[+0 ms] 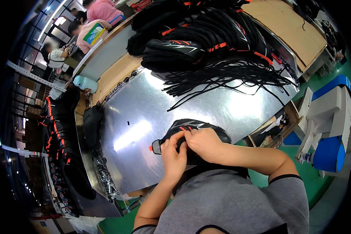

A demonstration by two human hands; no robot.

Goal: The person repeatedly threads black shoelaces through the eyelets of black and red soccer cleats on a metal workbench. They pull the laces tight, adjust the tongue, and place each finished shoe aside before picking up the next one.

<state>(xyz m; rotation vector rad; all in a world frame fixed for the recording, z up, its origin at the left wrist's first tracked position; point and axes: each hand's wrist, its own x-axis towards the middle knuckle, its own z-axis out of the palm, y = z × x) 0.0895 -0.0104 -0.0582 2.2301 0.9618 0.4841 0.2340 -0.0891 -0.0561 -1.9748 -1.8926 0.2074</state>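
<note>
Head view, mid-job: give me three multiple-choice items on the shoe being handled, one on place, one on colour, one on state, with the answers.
1. Where is the loose bundle of black laces?
A. on the metal table beyond the shoe
B. on the green floor
C. in the person's lap

2. What colour are the accents on the black shoe?
A. blue
B. red-orange
C. yellow

3. How is the shoe held?
A. lying untouched
B. by one hand only
C. by both hands

Answers:
1 A, the laces fan out on the metal table, between the shoe and the pile of shoes.
2 B, small red-orange marks show on its top and at its left end.
3 C, the left hand and right hand both grip it, fingers at its upper part.
</note>
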